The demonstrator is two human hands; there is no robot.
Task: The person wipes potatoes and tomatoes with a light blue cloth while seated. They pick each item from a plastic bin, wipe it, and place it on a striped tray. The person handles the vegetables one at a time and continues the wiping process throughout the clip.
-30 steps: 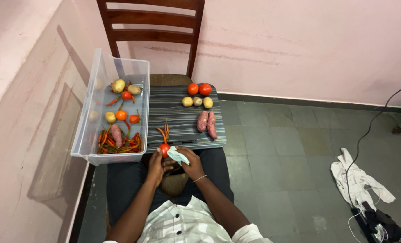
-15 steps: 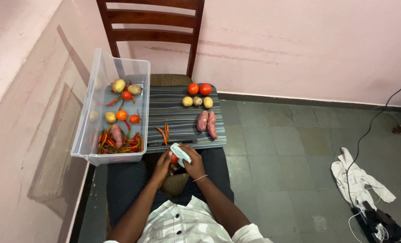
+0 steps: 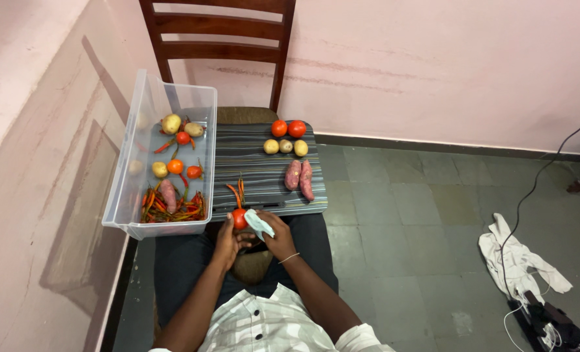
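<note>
Tomato and cloth at the tray's near edge

A round red tomato [image 3: 239, 218] sits at about 6 o'clock of the striped tray, upright, partly hidden. A small pale crumpled cloth [image 3: 259, 223] lies against it at its 3 o'clock side, touching, draped loosely toward 5 o'clock.

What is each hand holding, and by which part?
The left hand cups a red tomato from below. The right hand presses a pale cloth against its side.
</note>
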